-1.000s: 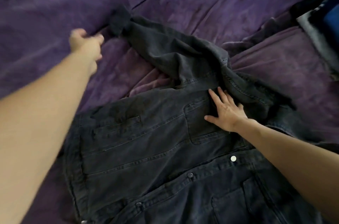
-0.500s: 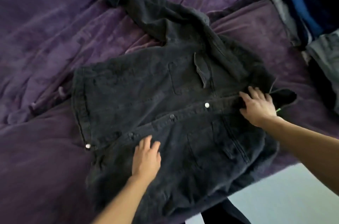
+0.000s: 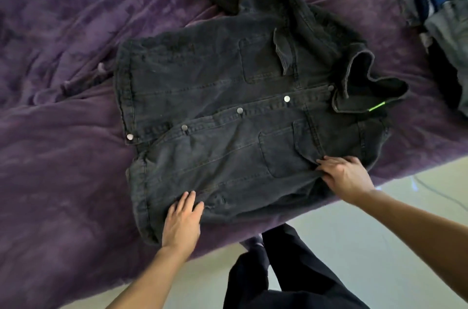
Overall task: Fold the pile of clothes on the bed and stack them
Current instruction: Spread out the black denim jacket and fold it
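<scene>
Item: dark grey buttoned denim jacket (image 3: 228, 111), flat on purple blanket (image 3: 63, 156), centre of my view. Left hand (image 3: 181, 222), 7 o'clock: fingers straight, pressing it. Right hand (image 3: 347, 177), 4 o'clock, on its edge: pinching or pressing, I cannot tell.

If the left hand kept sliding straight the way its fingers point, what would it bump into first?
The left hand rests on the jacket, so it would slide over more dark cloth. The first raised thing in line looks like the buttoned front strip, probably between two buttons.
</scene>
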A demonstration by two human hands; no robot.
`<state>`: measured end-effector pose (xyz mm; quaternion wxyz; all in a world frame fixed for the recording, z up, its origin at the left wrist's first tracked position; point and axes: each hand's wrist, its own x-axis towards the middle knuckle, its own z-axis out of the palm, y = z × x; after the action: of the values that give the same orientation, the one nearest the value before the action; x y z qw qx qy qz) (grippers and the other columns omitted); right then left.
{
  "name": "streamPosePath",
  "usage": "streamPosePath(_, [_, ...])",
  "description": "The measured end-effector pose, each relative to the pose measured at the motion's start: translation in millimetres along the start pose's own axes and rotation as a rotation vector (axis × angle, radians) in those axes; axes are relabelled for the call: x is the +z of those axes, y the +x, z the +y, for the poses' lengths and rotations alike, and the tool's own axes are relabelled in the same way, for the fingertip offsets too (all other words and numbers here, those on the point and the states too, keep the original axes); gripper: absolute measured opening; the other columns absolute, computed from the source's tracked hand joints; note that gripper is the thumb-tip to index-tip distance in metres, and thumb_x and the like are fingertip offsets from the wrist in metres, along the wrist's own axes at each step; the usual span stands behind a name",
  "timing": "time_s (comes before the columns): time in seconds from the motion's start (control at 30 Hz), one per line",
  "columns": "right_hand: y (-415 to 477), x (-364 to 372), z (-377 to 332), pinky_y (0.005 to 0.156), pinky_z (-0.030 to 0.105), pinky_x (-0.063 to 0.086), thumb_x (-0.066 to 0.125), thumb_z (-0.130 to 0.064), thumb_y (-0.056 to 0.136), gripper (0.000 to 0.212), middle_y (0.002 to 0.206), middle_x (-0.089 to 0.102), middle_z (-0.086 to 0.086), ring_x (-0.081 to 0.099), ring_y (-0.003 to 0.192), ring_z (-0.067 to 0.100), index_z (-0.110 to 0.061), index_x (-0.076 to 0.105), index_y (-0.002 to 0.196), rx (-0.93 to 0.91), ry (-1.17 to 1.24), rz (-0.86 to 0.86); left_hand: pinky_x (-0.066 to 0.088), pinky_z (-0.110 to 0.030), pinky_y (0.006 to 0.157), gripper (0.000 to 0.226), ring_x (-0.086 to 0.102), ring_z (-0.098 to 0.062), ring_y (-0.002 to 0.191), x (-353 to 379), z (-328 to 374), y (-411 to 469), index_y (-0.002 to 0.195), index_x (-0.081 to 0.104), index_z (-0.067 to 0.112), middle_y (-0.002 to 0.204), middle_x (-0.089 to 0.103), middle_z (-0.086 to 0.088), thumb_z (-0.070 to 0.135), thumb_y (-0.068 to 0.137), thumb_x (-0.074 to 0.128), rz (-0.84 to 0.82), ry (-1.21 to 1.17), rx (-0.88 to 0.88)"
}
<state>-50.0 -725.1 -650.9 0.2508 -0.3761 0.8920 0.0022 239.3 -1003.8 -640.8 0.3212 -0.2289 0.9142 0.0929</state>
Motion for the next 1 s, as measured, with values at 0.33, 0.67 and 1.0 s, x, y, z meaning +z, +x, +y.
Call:
streamPosePath(0.33, [-49.6, -9.7, 18.0, 0.091, 0.041, 0.045, 0.077, -0.020, 0.073, 0.072, 0.129, 0.051, 0.020, 0.051, 0.115, 0.039, -0.005, 0.045, 0.135, 0.837, 0.590, 0.327, 0.051, -0.039, 0.059, 0.039, 0.062, -0.032, 0.075, 17.8, 40.3, -69.7, 0.078, 0.067, 0.013, 0.083, 0.062, -0.009, 0.004, 0.046, 0.086, 0.188, -0.023, -0.001])
streamPosePath(0.67, [-46.2, -59.4, -11.8, 0.037, 0.015, 0.036, 0.066, -0.018, 0.084, 0.014, 0.056, 0.048, -0.004, 0.042, 0.039, 0.004, -0.018, 0.056, 0.073, 0.779, 2.068, -0.227, 0.031, -0.044, 0.106, 0.077, 0.023, -0.031, 0.140, 9.1, 117.9, -31.8, 0.150, 0.015, 0.030, 0.151, 0.020, -0.010, 0.047, 0.088, 0.057, 0.180, -0.086, -0.022])
streamPosePath(1.0, [-66.1, -54.5, 42.0, 0.036, 0.017, 0.036, 0.069, -0.022, 0.079, 0.019, 0.064, 0.049, 0.007, 0.042, 0.038, 0.014, -0.012, 0.053, 0.081, 1.064, 1.485, 0.012, 0.053, -0.048, 0.088, 0.035, 0.058, -0.037, 0.116, -2.7, 129.0, -71.5, 0.091, 0.076, 0.012, 0.132, 0.056, -0.019, 0.008, 0.058, 0.086, 0.381, -0.145, 0.198])
